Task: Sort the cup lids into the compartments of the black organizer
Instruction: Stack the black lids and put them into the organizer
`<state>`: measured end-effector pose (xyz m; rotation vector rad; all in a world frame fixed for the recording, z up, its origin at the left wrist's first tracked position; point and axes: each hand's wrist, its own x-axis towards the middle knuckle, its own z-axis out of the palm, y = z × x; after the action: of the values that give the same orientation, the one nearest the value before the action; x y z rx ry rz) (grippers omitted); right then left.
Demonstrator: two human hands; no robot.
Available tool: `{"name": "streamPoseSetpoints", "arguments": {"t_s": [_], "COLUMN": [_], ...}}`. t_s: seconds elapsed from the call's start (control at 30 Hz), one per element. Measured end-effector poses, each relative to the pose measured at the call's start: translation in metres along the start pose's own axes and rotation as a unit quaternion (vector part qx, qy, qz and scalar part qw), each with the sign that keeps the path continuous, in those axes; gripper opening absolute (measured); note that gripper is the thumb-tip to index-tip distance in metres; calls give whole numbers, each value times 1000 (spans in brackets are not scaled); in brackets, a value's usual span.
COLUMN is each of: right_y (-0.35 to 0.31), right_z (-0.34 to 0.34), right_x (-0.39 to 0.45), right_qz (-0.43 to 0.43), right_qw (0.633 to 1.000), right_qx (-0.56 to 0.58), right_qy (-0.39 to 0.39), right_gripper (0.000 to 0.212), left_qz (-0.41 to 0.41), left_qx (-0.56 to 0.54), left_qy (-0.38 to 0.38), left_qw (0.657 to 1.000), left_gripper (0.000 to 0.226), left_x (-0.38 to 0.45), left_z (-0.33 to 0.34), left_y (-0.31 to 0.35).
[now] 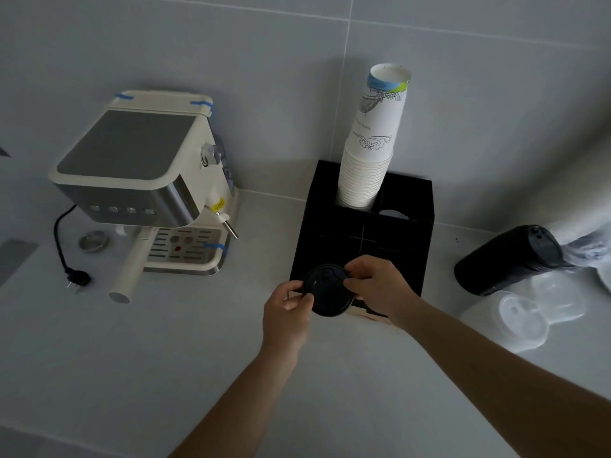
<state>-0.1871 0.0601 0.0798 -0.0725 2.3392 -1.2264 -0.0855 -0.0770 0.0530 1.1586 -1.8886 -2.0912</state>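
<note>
A black cup lid (327, 290) is held over the front edge of the black organizer (410, 233). My left hand (287, 312) pinches its left rim and my right hand (377, 285) grips its right rim. A tall stack of white paper cups (370, 143) stands in the organizer's back left compartment. A stack of black lids (509, 259) in a plastic sleeve lies on its side at the right. Clear lids (522, 320) lie in plastic in front of the black stack.
A cream espresso machine (142, 180) stands at the left, its portafilter handle (127, 276) pointing toward me. A black power cord with plug (74, 277) and a small metal filter basket (93, 241) lie beside it. The tiled wall is close behind.
</note>
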Motion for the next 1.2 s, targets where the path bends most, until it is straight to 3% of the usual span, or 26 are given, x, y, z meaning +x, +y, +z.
{"name": "streamPoseSetpoints", "arguments": {"t_s": [0.3,0.43,0.57,0.67,0.83,1.2], "right_y": [-32,-39,-44,-48,-53,-39], "right_z": [3,6,11,12,12,28], "right_x": [43,60,74,77,77,91], "right_qz": [-4,29,113,151,221,256], "right_qw": [995,996,990,982,957,943], "right_qx": [-99,-68,-5,18,79,147], "right_qy": [-24,-58,-87,-115,-173,-156], "right_gripper": [17,13,50,61,81,68], "left_qz": [-58,-125,-182,-210,-245,-256], "left_qx": [-2,-29,-132,-191,-166,-108], "left_qy": [-49,-78,-107,-113,-111,-99], "left_qw": [997,989,968,952,949,956], "left_gripper": [48,62,64,68,71,79], "left_x": [18,21,22,27,46,62], "left_z": [7,12,16,17,23,43], "left_y": [13,20,33,43,52,49]}}
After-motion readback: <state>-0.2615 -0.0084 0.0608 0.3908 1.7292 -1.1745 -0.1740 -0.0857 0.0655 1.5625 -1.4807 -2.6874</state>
